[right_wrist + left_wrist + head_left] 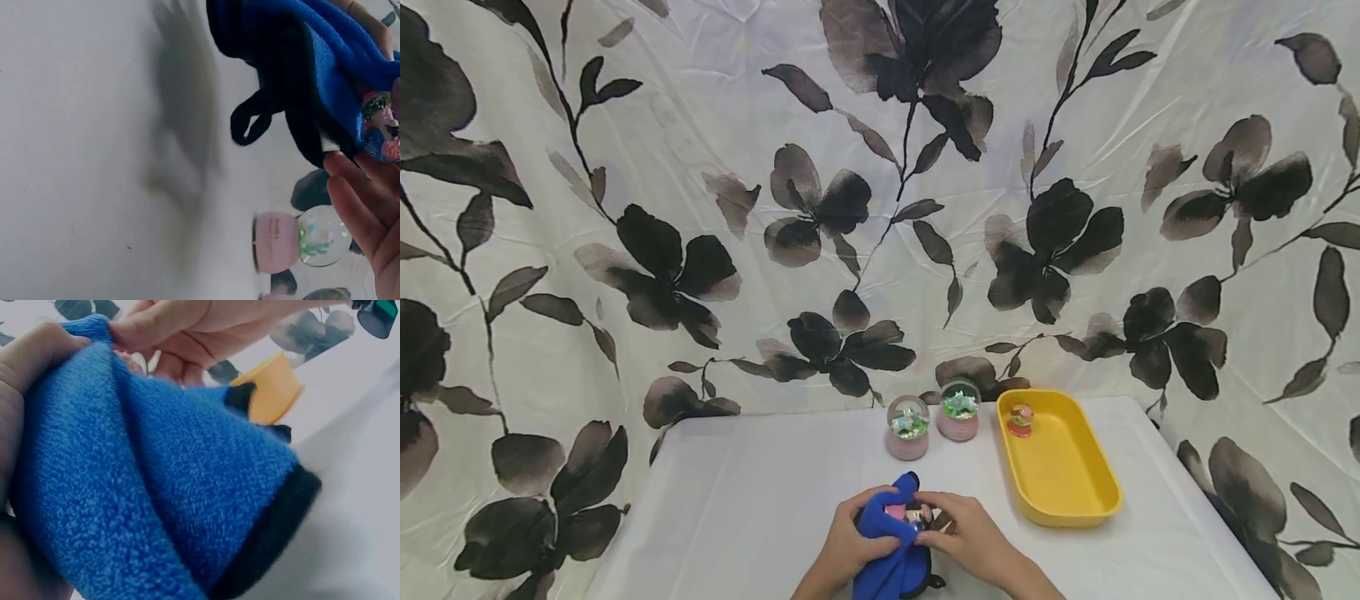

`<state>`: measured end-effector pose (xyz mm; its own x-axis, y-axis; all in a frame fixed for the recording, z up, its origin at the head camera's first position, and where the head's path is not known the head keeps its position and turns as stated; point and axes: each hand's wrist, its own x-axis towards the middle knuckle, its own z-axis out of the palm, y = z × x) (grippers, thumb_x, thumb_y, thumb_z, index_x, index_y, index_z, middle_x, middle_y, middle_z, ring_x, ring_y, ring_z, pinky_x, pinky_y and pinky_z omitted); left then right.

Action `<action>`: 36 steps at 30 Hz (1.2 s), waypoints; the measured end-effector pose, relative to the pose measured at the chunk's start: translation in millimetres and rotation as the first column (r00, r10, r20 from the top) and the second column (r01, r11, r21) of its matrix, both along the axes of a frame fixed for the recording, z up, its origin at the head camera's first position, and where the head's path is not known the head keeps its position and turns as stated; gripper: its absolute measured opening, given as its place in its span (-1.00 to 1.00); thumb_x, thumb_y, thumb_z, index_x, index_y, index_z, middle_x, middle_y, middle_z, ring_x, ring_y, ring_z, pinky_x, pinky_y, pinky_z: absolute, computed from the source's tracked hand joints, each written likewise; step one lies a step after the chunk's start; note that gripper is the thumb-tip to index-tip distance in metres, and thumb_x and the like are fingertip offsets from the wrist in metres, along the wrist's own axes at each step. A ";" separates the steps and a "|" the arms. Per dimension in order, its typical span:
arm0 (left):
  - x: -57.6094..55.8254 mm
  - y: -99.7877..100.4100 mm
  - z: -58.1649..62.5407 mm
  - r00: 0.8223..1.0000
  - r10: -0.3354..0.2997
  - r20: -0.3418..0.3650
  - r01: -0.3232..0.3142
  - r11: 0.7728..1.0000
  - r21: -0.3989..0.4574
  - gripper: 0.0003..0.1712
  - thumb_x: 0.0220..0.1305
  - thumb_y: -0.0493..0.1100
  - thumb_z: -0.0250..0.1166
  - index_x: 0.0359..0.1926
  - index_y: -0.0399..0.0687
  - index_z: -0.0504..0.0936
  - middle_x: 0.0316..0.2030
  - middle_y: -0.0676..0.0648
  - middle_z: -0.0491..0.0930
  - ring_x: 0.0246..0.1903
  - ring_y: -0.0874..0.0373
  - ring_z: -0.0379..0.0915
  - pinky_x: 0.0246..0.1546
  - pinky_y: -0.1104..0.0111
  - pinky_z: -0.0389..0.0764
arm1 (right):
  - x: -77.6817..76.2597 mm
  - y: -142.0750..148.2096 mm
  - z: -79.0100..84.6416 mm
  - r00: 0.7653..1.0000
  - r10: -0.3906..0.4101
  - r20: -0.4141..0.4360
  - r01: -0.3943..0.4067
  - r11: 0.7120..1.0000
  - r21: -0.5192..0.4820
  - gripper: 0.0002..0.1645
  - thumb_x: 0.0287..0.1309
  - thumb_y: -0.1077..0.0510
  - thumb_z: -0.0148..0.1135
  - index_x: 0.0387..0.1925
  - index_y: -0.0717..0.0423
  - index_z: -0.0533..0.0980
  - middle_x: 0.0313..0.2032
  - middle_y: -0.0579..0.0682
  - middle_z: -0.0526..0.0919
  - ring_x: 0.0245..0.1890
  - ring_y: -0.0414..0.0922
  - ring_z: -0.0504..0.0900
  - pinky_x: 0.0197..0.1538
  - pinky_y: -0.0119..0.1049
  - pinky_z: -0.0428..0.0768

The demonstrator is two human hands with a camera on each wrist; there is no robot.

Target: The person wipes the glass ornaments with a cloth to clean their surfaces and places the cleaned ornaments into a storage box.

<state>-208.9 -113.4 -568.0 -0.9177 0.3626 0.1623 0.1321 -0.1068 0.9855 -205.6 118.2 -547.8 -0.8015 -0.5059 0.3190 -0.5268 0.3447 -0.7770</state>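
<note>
A blue cloth (883, 575) with black edging and a small black loop is bunched up in my left hand (842, 537), whose fingers and thumb grip it. The cloth wraps partly round a small snow globe (916, 517) with a pink part showing and colourful bits inside. My right hand (966, 533) holds that globe's exposed side between thumb and fingers. In the right wrist view the globe's glittery dome (377, 134) peeks out beside the cloth. From the left wrist, the cloth (169, 469) hides nearly all of it.
Two snow globes with pink bases (907, 442) (958, 427) stand at the back of the white table (737, 500). To the right is a yellow tray (1060, 475) holding a smaller globe with a red base (1020, 421). A floral sheet (940, 275) hangs behind.
</note>
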 end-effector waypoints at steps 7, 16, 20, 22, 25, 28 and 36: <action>-2.7 1.0 1.6 1.000 0.014 -0.017 -0.013 0.998 0.056 -0.40 0.01 -0.33 0.42 0.15 -0.27 0.52 0.07 -0.22 0.54 0.01 -0.05 0.50 -0.02 0.23 0.54 | 3.4 -3.4 0.6 0.973 -0.037 -0.228 0.022 0.997 -0.069 -0.22 -0.06 0.20 0.53 0.24 -0.06 0.43 0.03 -0.13 0.56 -0.24 -0.27 0.56 -0.40 -0.44 0.58; -0.5 3.8 3.5 1.000 0.000 -0.012 0.001 1.000 0.031 -0.39 0.01 -0.29 0.42 0.16 -0.21 0.53 0.05 -0.20 0.55 -0.02 -0.08 0.51 -0.03 0.22 0.55 | 7.5 -2.1 -1.4 0.986 -0.063 -0.156 0.051 0.995 -0.082 -0.46 0.12 0.06 0.40 0.14 0.03 0.50 -0.15 -0.19 0.61 -0.32 -0.30 0.58 -0.40 -0.44 0.57; 1.3 2.6 3.2 0.998 0.004 -0.056 -0.004 1.000 -0.007 -0.38 0.01 -0.31 0.44 0.16 -0.16 0.53 0.08 -0.17 0.55 -0.01 -0.06 0.51 -0.03 0.22 0.55 | 6.9 -2.8 -0.1 0.996 -0.068 0.065 0.074 0.994 -0.085 -0.50 0.21 -0.07 0.29 0.10 0.10 0.52 -0.27 -0.20 0.61 -0.36 -0.27 0.58 -0.38 -0.36 0.60; 1.6 2.6 1.2 0.998 0.006 -0.065 -0.007 1.000 -0.012 -0.37 0.02 -0.31 0.44 0.18 -0.15 0.52 0.08 -0.17 0.54 0.00 -0.05 0.51 -0.01 0.22 0.54 | 6.8 -2.8 -1.1 0.988 -0.074 0.134 0.088 0.991 -0.104 -0.51 0.22 -0.07 0.29 0.09 0.10 0.53 -0.26 -0.16 0.62 -0.34 -0.25 0.58 -0.36 -0.34 0.60; 2.4 3.5 -1.1 0.998 0.022 -0.059 -0.023 1.000 -0.004 -0.32 0.02 -0.31 0.44 0.23 -0.15 0.48 0.12 -0.19 0.52 0.03 -0.04 0.50 0.01 0.24 0.52 | 8.0 -2.8 -2.9 0.981 -0.088 0.173 0.116 0.981 -0.157 -0.50 0.16 -0.03 0.35 0.10 0.07 0.54 -0.15 -0.09 0.65 -0.26 -0.22 0.60 -0.32 -0.31 0.62; 3.2 3.8 -4.1 0.999 0.042 -0.031 -0.042 0.999 0.002 -0.27 0.03 -0.30 0.45 0.27 -0.14 0.44 0.14 -0.19 0.50 0.05 -0.03 0.50 0.01 0.26 0.52 | 10.0 -3.0 -3.3 0.972 -0.099 0.212 0.144 0.967 -0.210 -0.48 0.12 0.02 0.39 0.12 0.06 0.53 -0.04 -0.05 0.63 -0.18 -0.18 0.61 -0.29 -0.29 0.63; 2.7 4.9 -7.4 1.000 0.020 -0.008 -0.020 0.999 0.032 -0.25 0.04 -0.31 0.43 0.30 -0.12 0.42 0.13 -0.19 0.51 0.06 -0.06 0.49 0.03 0.25 0.52 | 12.3 0.0 7.5 0.884 -0.168 0.436 0.337 0.876 -0.346 -0.41 -0.07 0.24 0.52 0.06 0.24 0.54 -0.07 0.10 0.65 -0.19 -0.08 0.63 -0.34 -0.34 0.62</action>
